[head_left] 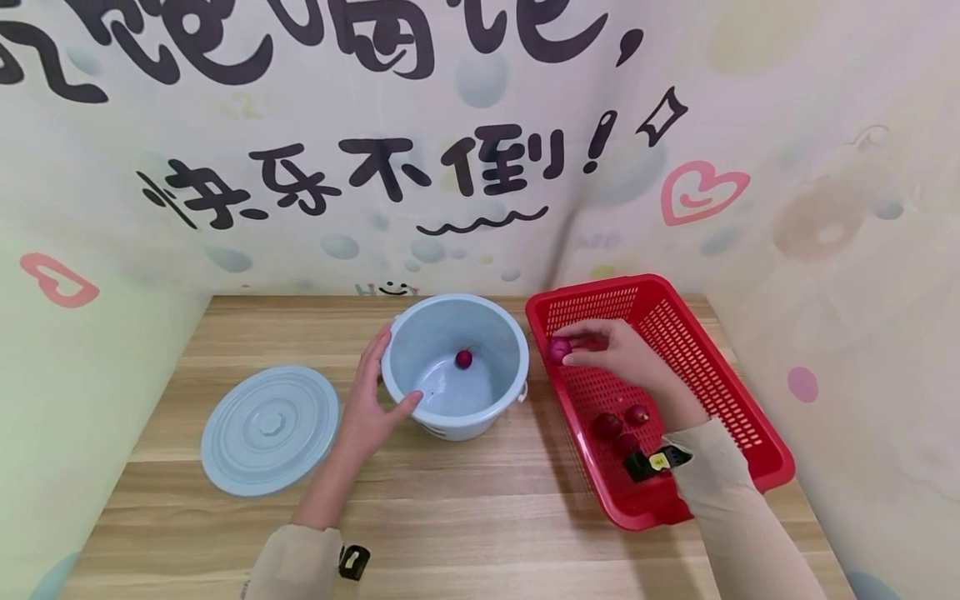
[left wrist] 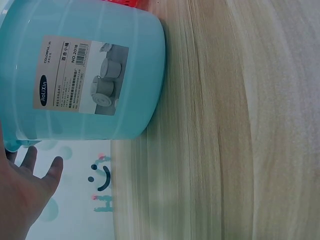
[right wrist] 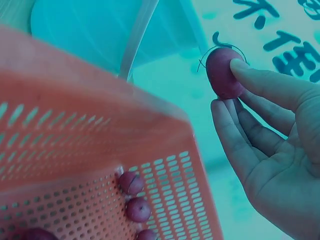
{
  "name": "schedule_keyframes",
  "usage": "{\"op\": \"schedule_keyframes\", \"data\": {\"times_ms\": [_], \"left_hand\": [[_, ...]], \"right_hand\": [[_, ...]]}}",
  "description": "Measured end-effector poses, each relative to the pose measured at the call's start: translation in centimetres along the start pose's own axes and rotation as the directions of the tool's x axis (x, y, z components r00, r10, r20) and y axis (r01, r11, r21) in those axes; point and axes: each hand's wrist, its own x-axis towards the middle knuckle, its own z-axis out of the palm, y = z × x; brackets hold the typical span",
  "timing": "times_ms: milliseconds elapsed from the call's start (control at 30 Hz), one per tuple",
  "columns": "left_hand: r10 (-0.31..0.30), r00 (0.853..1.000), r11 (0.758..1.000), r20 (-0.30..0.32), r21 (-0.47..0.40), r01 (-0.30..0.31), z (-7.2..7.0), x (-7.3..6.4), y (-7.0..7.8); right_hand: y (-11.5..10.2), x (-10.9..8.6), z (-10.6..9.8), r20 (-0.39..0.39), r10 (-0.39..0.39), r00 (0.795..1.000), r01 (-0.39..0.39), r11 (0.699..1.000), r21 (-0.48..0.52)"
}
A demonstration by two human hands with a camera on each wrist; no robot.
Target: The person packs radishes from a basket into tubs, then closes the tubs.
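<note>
My right hand (head_left: 611,350) pinches a purple-red radish (head_left: 559,350) between thumb and fingers, over the left wall of the red basket (head_left: 716,358). In the right wrist view, thin root strands stick out from this radish (right wrist: 224,72). Several more radishes (head_left: 607,426) lie on the basket floor, partly hidden by the right wrist. A light-blue bucket (head_left: 461,312) stands left of the basket with one radish (head_left: 463,359) inside. My left hand (head_left: 371,408) rests against the bucket's left side, its thumb at the rim and its fingers extended.
A round light-blue lid (head_left: 300,450) lies flat on the wooden table (head_left: 450,533), left of the bucket. Behind the table rises a wall (head_left: 315,258) with printed writing. A white handle end (head_left: 523,392) sits on the bucket's right side, near the basket.
</note>
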Motion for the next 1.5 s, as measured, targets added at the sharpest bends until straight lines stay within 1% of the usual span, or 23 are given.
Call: {"op": "schedule_keyframes", "data": {"times_ms": [200,333,500,700,833,967,1100,1200,1500], "left_hand": [[-0.006,1.0,1.0,-0.002,0.003,0.006,0.0,-0.1,0.1],[0.006,1.0,1.0,-0.007,0.005,-0.006,0.1,0.0,0.0],[0.008,1.0,1.0,-0.01,0.014,-0.008,0.1,0.0,-0.1],[0.007,1.0,1.0,-0.008,0.018,-0.007,0.1,0.0,-0.1],[0.009,1.0,1.0,-0.01,0.016,-0.009,0.0,-0.1,-0.1],[0.006,1.0,1.0,-0.011,0.012,-0.006,0.0,-0.1,0.0],[-0.002,1.0,1.0,-0.009,0.011,0.003,0.1,-0.1,0.0],[-0.003,1.0,1.0,-0.009,0.01,0.003,0.1,-0.1,0.0],[0.005,1.0,1.0,-0.009,0.013,-0.005,0.1,0.0,-0.1]], "right_hand": [[-1.2,0.2,0.6,0.002,-0.022,1.0,0.022,1.0,-0.004],[-2.1,0.4,1.2,0.014,-0.04,0.999,0.04,0.999,0.011],[-3.2,0.8,2.0,0.027,-0.035,0.999,0.034,0.999,0.033],[-3.9,1.1,2.7,0.022,-0.053,0.998,0.053,0.999,-0.002],[-4.2,1.3,3.2,0.022,-0.066,0.998,0.066,0.998,-0.008],[-4.5,1.3,3.5,0.016,-0.059,0.998,0.059,0.998,-0.002],[-4.4,1.4,3.8,0.007,-0.046,0.999,0.046,0.999,-0.002],[-4.2,1.5,4.0,0.001,-0.055,0.998,0.055,0.998,0.009],[-4.1,1.5,3.8,-0.042,-0.07,0.997,0.07,0.997,0.008]]}}
